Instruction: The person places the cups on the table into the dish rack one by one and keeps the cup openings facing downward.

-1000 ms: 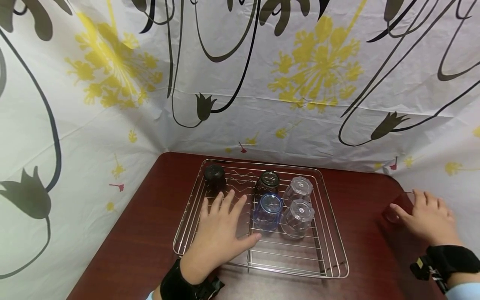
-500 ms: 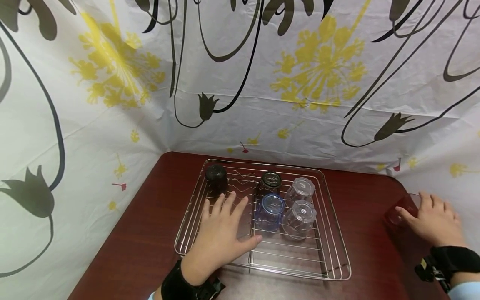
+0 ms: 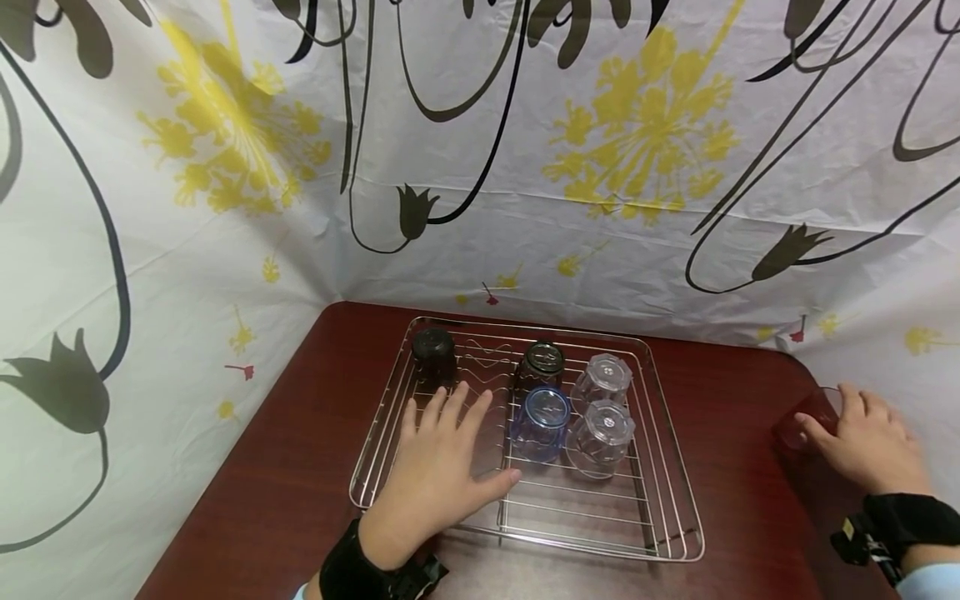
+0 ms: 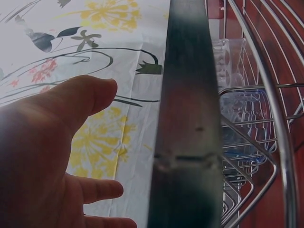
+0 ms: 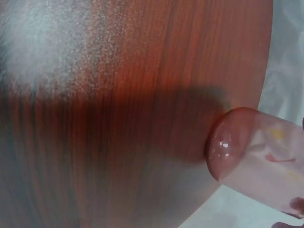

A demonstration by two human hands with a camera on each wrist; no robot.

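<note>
My left hand [image 3: 435, 475] has its fingers spread above the left half of a wire drying rack [image 3: 570, 546] and holds nothing. In the left wrist view, its thumb [image 4: 90, 95] and fingertips stand apart. At the table's right end, my right hand [image 3: 873, 446] holds a translucent pinkish glass [image 3: 806, 421] between thumb and fingers. The right wrist view shows the glass [image 5: 256, 156] with its rounded base towards the tabletop; fingertips [image 5: 297, 204] touch its other end. Whether the base rests on the table is unclear.
Upside down in the rack stand a dark glass [image 3: 433, 357], a dark greenish glass [image 3: 542, 362], a blue glass [image 3: 540, 425] and two clear glasses [image 3: 600, 437]. Brown table [image 3: 292, 442] surrounds the rack. A patterned white sheet [image 3: 487, 150] hangs behind and at both sides.
The head view has shifted a little, and my right hand is slightly farther right with the glass than a second ago. My left hand and the rack's glasses look unchanged.
</note>
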